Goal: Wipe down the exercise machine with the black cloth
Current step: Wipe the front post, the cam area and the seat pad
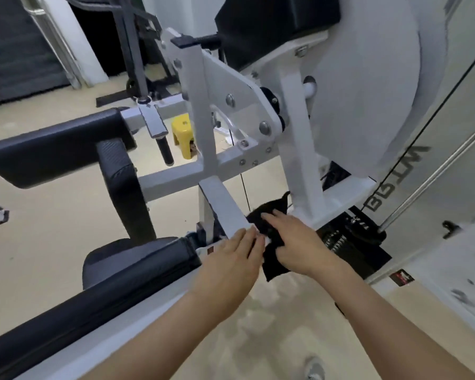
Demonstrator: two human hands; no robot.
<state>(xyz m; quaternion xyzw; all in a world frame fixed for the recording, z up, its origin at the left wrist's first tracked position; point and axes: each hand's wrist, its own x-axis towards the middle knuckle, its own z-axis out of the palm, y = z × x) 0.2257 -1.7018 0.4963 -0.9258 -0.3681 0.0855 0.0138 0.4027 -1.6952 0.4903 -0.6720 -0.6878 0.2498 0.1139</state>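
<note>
A white exercise machine (pixel 294 138) with black pads fills the head view. One of its white square bars (pixel 225 207) slopes down toward me at the centre. My left hand (pixel 235 256) rests on the bar's lower end, fingers laid over its edge. The black cloth (pixel 272 259) hangs against the right side of that bar. My right hand (pixel 291 239) holds the cloth, fingers stretched forward over it and thumb tucked under, pressing it to the bar.
A black padded seat (pixel 126 259) and arm pads (pixel 50 152) lie to the left. A black weight stack (pixel 348 242) sits behind the cloth, next to the big white shroud (pixel 368 78). A yellow stool (pixel 183 138) stands on the beige floor behind the frame.
</note>
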